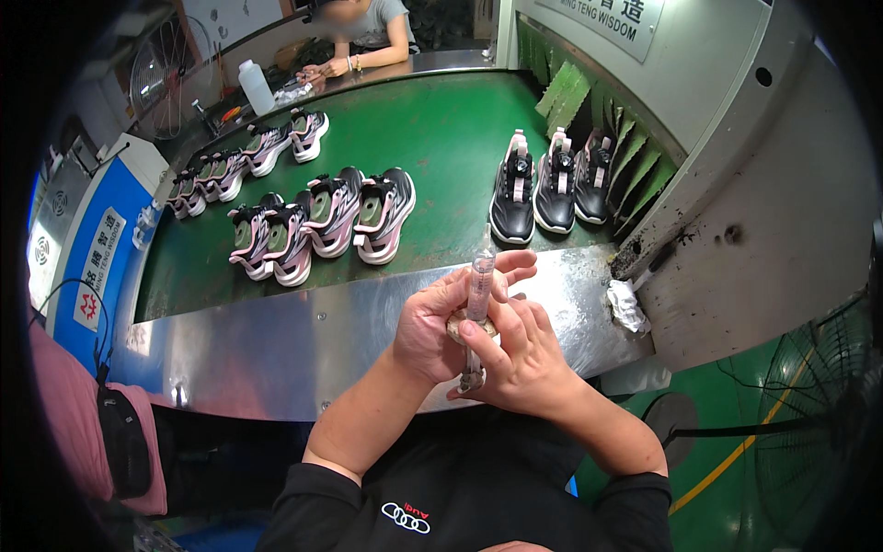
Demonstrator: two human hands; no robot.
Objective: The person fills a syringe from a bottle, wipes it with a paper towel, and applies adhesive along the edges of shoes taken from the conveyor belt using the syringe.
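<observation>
A clear plastic syringe (479, 293) is held upright in front of my body, its thin tip pointing away over the metal edge. My left hand (428, 322) is closed around the barrel from the left. My right hand (526, 354) grips the lower part of it, with the thumb over the whitish, dirty collar and the fingers curled. Below the collar shows the plunger (472, 368), partly covered by my fingers. Beyond my hands, on the green belt (451, 120), stand three black shoes (513, 198) with pink tabs and white soles.
Several pink-and-black shoes (333, 213) stand in two groups left on the belt. A metal ledge (248, 345) runs along the near side. Right are a machine with green flaps (635, 175) and a crumpled white wad (628, 305). A co-worker (368, 37) and white bottle (256, 87) are across.
</observation>
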